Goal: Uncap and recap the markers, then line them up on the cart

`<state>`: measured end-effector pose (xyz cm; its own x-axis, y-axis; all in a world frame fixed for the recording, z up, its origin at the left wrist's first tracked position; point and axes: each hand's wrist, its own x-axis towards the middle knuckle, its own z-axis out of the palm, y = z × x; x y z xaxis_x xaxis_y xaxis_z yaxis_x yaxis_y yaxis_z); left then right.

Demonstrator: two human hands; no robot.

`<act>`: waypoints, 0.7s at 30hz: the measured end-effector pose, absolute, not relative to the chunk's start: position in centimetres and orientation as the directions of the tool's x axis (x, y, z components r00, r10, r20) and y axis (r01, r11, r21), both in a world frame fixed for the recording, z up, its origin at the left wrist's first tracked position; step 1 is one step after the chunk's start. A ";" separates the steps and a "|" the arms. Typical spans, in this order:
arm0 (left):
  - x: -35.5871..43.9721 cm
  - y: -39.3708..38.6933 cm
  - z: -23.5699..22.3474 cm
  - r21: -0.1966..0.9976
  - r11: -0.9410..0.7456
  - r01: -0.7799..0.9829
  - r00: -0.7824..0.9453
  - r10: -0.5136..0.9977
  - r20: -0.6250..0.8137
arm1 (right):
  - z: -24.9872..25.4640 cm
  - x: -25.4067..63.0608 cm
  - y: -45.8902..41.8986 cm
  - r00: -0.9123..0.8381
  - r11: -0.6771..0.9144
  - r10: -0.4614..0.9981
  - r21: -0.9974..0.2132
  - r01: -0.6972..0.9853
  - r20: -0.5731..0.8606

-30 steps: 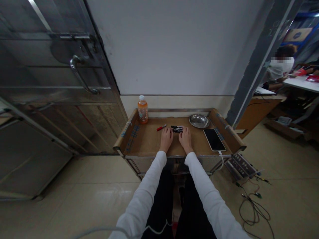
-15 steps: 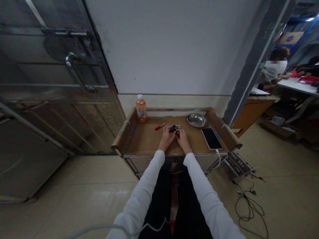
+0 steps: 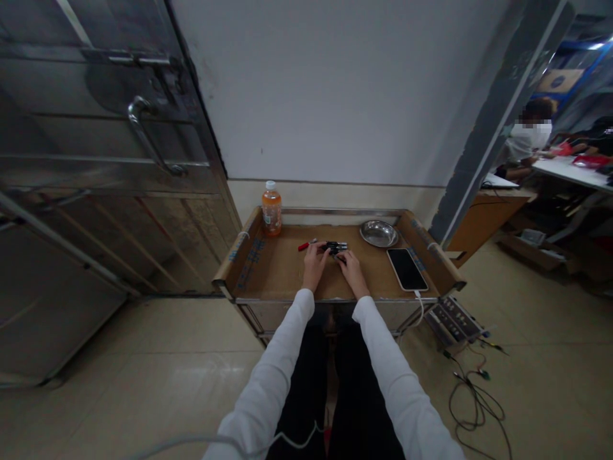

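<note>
A small group of black and silver pen-like sticks [image 3: 337, 246] lies near the middle of the cardboard-lined cart top [image 3: 282, 271]. My left hand [image 3: 314, 267] is at their left end, with its fingers and thumb closed around that end. From the right, my right hand [image 3: 352, 268] pinches at their near side with bent fingers. How many sticks there are, and exactly what the fingertips grip, is too small to tell. Just beyond my left hand lies a red pen-like stick [image 3: 304, 246], its right end close to my fingers.
A bottle of orange drink [image 3: 271, 214] stands at the back left. On the right are a shiny metal dish [image 3: 378, 234] and a phone [image 3: 407, 269] with a white cable. Raised cardboard sides [image 3: 431, 252] edge the cart. A control box [image 3: 454, 321] and cables lie on the floor.
My left hand has shifted slightly left and its fingers have drawn back, so more of the black and silver sticks shows. My right hand stays nearly in place.
</note>
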<state>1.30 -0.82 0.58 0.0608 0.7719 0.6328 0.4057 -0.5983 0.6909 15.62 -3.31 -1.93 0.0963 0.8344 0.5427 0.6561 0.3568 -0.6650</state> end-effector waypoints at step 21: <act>1.7 -1.5 1.1 0.482 -0.797 0.363 0.391 0.600 0.698 | -2.5 15.8 -3.5 0.168 0.316 0.799 -0.641 0.700 0.578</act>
